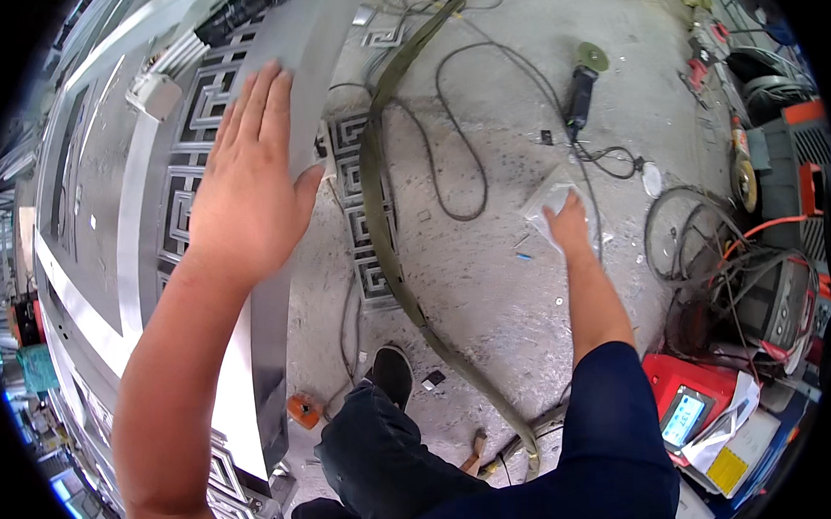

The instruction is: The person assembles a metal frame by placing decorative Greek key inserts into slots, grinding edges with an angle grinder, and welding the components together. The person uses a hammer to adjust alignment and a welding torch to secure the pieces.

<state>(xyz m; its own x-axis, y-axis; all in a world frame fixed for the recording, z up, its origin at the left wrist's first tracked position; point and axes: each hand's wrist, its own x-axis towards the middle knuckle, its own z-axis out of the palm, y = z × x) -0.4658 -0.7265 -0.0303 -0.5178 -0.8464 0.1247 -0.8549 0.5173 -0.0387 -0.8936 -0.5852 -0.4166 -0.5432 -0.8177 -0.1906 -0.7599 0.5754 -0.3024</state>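
My left hand point(245, 188) lies flat, fingers stretched out, on the smooth grey edge of a large metal frame point(291, 70). Silver Greek-key fretwork point(180, 214) runs along that frame beside the hand. My right hand point(570, 223) reaches down to the right, with its thumb and fingers closed on a clear plastic bag point(544, 194). What the bag holds I cannot make out. Beyond it, an angle grinder point(580, 99) with a greenish disc rests on the concrete floor.
An olive sleeved hose point(374, 168) winds across the floor over a fretwork strip point(369, 261). Black cables point(445, 184) loop nearby. On the right are coiled cables point(683, 234) and a red machine with a screen point(667, 383). An orange round object point(303, 411) lies near my shoe point(393, 372).
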